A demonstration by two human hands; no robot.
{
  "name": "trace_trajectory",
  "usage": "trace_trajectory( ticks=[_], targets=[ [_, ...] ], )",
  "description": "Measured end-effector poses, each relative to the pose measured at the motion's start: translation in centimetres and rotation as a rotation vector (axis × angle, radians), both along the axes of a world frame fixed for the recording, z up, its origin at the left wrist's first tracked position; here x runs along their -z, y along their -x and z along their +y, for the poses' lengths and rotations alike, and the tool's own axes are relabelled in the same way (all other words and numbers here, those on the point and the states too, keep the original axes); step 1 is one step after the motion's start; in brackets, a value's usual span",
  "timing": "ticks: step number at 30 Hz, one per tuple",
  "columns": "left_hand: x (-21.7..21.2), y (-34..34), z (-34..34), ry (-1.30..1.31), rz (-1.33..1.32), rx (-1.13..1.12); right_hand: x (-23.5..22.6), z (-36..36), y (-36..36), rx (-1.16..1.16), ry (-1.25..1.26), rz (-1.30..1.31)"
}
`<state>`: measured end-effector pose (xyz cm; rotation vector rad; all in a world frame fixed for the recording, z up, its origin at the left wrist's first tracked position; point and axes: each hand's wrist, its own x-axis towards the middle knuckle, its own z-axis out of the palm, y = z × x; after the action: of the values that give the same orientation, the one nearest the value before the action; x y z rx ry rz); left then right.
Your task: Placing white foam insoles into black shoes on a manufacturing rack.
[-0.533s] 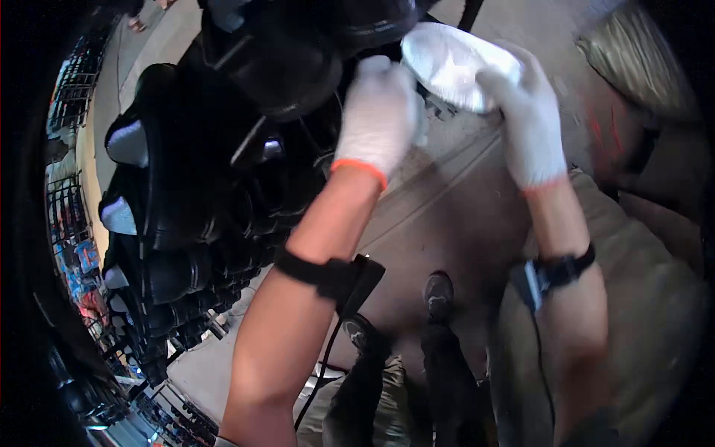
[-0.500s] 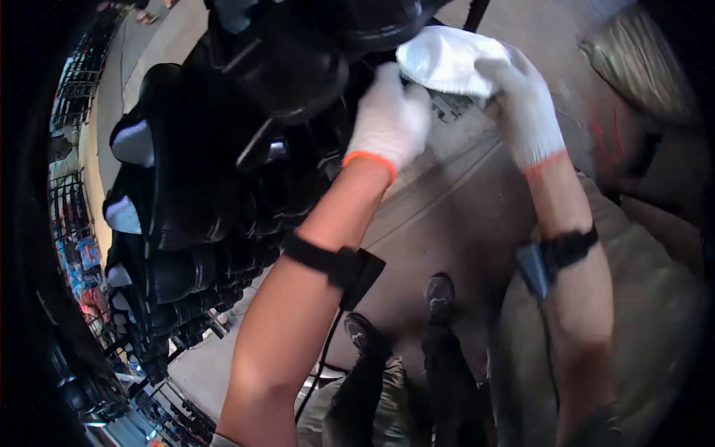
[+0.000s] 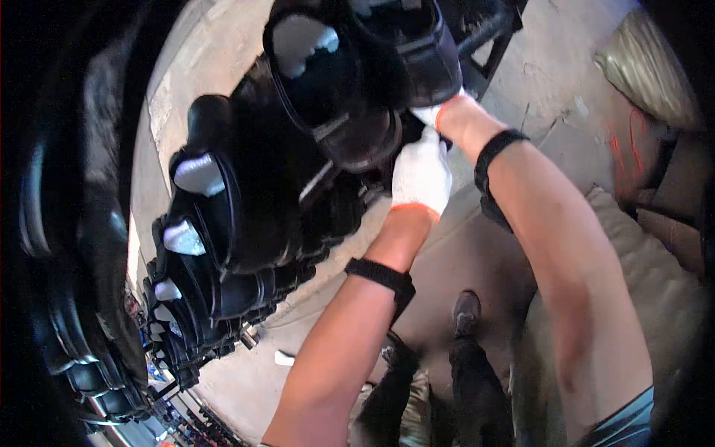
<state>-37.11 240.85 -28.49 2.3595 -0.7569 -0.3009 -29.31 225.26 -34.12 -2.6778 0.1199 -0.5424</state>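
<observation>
Both my hands wear white knit gloves with orange cuffs. My left hand (image 3: 421, 173) is closed just below the black shoes on the rack, its thumb up; what its fingers hold, if anything, is hidden. My right hand (image 3: 432, 113) reaches in behind the toe of a black shoe (image 3: 424, 71), so its fingers are out of sight. Beside that shoe is another black shoe (image 3: 357, 141) with a pale lining showing in its opening. The white shoe-shaped piece from earlier cannot be seen now.
More black shoes (image 3: 253, 216) with pale linings stand in tiers down the rack at left. A dark metal rack bar (image 3: 488, 33) juts out beyond my hands. Pale sacks (image 3: 648, 71) lie at the right. A small white piece (image 3: 284, 358) rests on the floor.
My right hand has moved left with the white piece and gone behind the shoe. My left hand is lower and slightly right in the picture. The view has shifted toward the rack.
</observation>
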Motion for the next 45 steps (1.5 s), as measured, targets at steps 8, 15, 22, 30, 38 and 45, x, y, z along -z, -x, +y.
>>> trace_trajectory(
  ticks=[8, 15, 22, 30, 38, 45],
  targets=[
    [-2.9, 14.5, 9.7, -0.079, 0.317, 0.138, -5.1, 1.4, 11.5, 0.402, -0.464, -0.158],
    [-1.9, 31.3, 31.3, -0.250, 0.444, 0.544, 7.0, 16.4, 37.6, 1.066, -1.035, -0.206],
    [-10.7, 31.9, 41.0, -0.351, 0.450, 0.492, 1.5, 29.3, 56.8, 1.438, -1.547, -0.020],
    [-31.7, 32.5, 48.9, -0.578, 0.509, 0.314, -21.0, 34.2, 53.3, 1.297, -1.791, 0.035],
    [-45.7, 33.4, 64.9, -0.457, 0.589, -0.351, -48.2, 33.7, 36.2, 0.518, -1.791, 0.104],
    [-47.2, 30.4, 80.7, 0.233, 0.603, -1.312, -58.2, 35.7, 22.0, 0.077, -1.982, 0.186]
  ],
)
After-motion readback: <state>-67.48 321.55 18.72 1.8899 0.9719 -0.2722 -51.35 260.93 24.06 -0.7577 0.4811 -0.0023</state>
